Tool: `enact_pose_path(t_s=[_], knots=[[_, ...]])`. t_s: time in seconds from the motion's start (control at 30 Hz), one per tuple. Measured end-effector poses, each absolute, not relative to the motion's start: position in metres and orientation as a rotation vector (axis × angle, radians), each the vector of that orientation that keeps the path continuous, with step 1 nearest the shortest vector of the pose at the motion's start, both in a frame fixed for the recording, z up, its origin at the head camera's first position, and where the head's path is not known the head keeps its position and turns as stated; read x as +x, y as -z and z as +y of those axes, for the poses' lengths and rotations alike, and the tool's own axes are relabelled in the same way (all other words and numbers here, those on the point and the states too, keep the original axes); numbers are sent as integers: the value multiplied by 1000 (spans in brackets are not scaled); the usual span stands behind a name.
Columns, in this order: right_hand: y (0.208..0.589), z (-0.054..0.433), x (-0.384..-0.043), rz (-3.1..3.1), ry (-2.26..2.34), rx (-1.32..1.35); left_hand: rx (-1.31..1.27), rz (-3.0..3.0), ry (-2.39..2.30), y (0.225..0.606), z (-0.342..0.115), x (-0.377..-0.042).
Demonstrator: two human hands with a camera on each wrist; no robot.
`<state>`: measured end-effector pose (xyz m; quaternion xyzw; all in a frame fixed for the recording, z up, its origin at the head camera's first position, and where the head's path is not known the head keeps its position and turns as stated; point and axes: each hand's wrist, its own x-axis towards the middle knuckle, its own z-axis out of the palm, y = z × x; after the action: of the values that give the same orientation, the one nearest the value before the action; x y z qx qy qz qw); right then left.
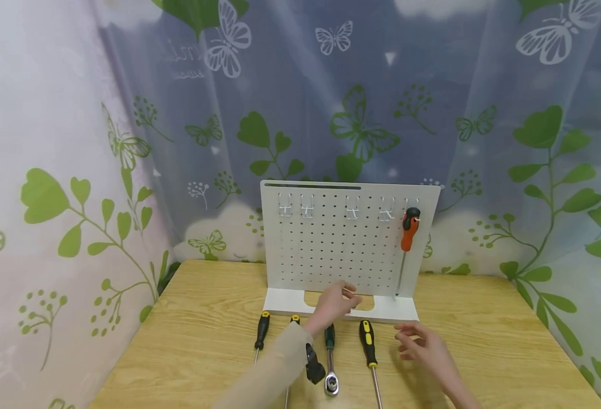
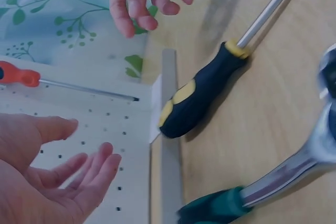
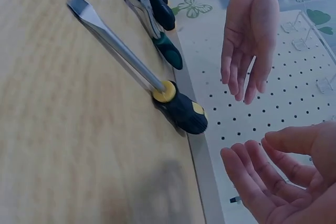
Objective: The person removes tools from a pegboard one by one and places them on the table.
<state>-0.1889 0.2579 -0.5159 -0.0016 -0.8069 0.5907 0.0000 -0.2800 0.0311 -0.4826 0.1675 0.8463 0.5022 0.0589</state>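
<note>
My left hand [image 1: 335,302] hovers before the lower part of the white pegboard [image 1: 300,250], its fingers loosely bent and holding nothing. To the right, my right hand [image 1: 425,347] hangs over the table, fingers relaxed, with nothing in them. Between the hands lies a black and yellow screwdriver [image 1: 367,341], its handle end at the pegboard base. Under the left forearm is a ratchet wrench [image 1: 330,360] with a green and black handle. An orange and black screwdriver [image 1: 409,233] hangs from a hook on the pegboard's right side, shaft down.
Two more black and yellow screwdrivers, a left one [image 1: 262,329] and one partly hidden by the sleeve [image 1: 294,319], lie on the wooden table [image 1: 203,318]. Several clear hooks [image 1: 352,209] line the pegboard's upper part. A patterned curtain [image 1: 290,74] hangs behind.
</note>
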Motion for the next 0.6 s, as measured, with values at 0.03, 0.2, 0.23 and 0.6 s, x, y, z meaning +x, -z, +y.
enact_pose_path(t_s=[0.03, 0.2, 0.23, 0.6], knots=[[513, 259, -191, -2513, -1855, -10, 524, 2567, -1520, 480, 31, -283], [502, 269, -203, -2420, -1783, 75, 605, 2597, -1539, 467, 34, -296], [501, 271, -206, -2405, -1752, 101, 621, 2606, -1547, 464, 35, -298], [487, 292, -246, -2313, -1500, 190, 754, 2616, -1607, 423, 51, -313]])
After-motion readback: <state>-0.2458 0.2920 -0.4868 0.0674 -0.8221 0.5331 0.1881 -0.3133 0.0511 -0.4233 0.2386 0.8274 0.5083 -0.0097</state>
